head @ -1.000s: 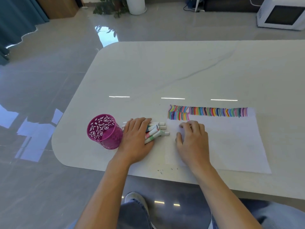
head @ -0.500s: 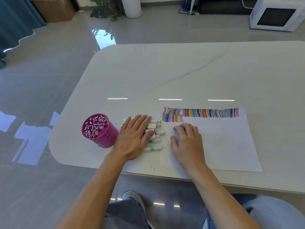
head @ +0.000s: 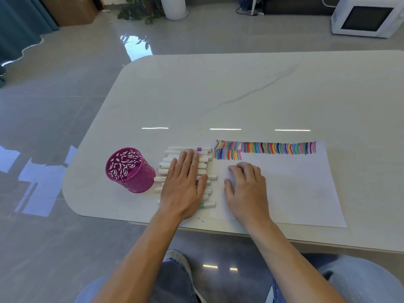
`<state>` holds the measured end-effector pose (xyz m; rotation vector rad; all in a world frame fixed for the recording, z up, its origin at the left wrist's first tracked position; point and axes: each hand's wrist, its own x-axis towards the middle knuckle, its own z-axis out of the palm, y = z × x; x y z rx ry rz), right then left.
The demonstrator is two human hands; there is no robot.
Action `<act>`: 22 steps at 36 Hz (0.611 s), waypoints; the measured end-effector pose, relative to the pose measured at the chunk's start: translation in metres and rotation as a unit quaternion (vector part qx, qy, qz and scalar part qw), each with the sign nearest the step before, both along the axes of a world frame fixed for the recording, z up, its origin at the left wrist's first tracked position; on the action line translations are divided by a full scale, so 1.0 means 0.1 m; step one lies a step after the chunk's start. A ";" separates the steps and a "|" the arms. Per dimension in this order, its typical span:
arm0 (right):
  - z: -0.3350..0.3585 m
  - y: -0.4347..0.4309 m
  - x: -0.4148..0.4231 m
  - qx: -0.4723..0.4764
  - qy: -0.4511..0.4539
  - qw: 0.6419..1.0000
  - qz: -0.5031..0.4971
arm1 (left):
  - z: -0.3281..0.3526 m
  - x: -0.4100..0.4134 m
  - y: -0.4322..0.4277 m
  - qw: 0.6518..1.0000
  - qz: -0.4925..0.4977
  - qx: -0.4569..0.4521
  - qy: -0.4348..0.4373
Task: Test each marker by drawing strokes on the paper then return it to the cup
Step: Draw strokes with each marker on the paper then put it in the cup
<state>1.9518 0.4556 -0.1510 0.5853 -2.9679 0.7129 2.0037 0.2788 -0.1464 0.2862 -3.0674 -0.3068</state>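
Note:
Several white markers [head: 172,159] lie side by side in a flat row on the table, between the magenta perforated cup [head: 129,170] and the white paper [head: 295,189]. My left hand [head: 185,184] lies flat on top of the row with straight fingers. My right hand [head: 247,189] rests on the left part of the paper, fingers loosely curled, holding nothing I can see. Rows of coloured strokes [head: 273,148] run along the paper's top edge. The cup stands upright and looks empty.
The white marble table [head: 240,95] has a rounded left corner and its front edge close to my knees. Beyond the table, on the floor, stand a white microwave [head: 367,16], a plant pot [head: 175,7] and a cardboard box [head: 70,9].
My left hand has flattened and spread the bunched markers out into a wide single row. My right hand has stayed on the paper.

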 end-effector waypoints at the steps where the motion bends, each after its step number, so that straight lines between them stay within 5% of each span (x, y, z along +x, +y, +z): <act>1: -0.01 0.00 0.00 -0.001 0.001 1.000 -0.001 | 0.00 -0.02 -0.02 1.000 -0.003 0.000 0.001; 10: 0.03 0.04 -0.02 -0.001 -0.017 1.000 0.015 | 0.09 -0.01 -0.04 0.996 0.005 0.074 0.055; 22: 0.10 0.24 0.15 -0.052 -0.038 0.998 0.026 | 0.19 0.28 0.19 0.987 0.009 0.055 0.154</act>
